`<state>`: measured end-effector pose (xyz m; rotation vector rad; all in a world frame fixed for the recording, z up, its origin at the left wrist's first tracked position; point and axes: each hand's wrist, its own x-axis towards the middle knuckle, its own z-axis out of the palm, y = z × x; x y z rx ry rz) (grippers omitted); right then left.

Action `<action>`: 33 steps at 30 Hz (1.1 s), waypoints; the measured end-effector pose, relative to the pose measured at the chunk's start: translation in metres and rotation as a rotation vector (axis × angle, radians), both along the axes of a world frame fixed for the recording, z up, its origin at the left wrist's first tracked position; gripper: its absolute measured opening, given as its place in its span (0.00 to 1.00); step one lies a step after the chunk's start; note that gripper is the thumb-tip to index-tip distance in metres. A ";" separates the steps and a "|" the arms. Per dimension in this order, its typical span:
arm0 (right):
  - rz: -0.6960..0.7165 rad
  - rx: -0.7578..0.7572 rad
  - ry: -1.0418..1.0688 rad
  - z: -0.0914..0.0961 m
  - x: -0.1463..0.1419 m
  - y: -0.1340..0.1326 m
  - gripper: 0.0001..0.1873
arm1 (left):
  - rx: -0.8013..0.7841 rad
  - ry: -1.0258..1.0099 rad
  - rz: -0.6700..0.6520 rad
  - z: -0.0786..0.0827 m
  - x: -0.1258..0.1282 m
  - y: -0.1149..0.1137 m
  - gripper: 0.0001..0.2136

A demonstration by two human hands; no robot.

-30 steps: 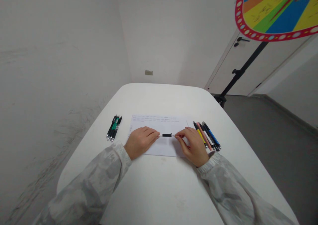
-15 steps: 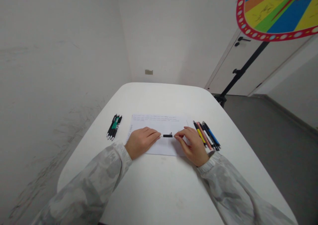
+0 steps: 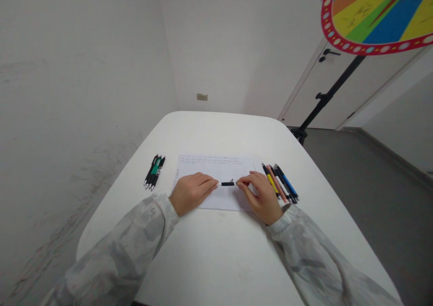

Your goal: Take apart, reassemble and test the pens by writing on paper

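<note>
A pen (image 3: 228,184) with a white barrel and a black section lies level between my hands, above the sheet of paper (image 3: 216,201). My left hand (image 3: 193,192) is closed around its white end, which the fingers mostly hide. At the other end, my right hand (image 3: 260,196) pinches the pen's end between thumb and forefinger; the very end is hidden. Lines of handwriting run along the top of the paper and down its left side.
On the white table (image 3: 209,261), several black and green pens (image 3: 154,172) lie at the left. Several coloured pens (image 3: 280,182) lie just beyond my right hand. A colourful prize wheel (image 3: 375,17) on a black stand is at the upper right, before a door.
The whole view has shifted very slightly. Both hands keep the same hold on the pen.
</note>
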<state>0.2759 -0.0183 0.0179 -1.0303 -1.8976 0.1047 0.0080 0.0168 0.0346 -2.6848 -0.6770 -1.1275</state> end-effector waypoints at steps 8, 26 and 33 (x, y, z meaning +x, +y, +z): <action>0.002 0.006 -0.039 -0.001 0.001 0.001 0.05 | -0.060 -0.035 0.023 0.000 -0.002 0.001 0.07; 0.055 -0.232 -0.243 -0.008 0.001 0.006 0.09 | -0.091 0.015 0.079 -0.005 -0.010 0.012 0.08; 0.054 -0.197 -0.075 -0.010 0.004 0.006 0.07 | -0.093 0.011 0.076 -0.007 -0.010 0.011 0.08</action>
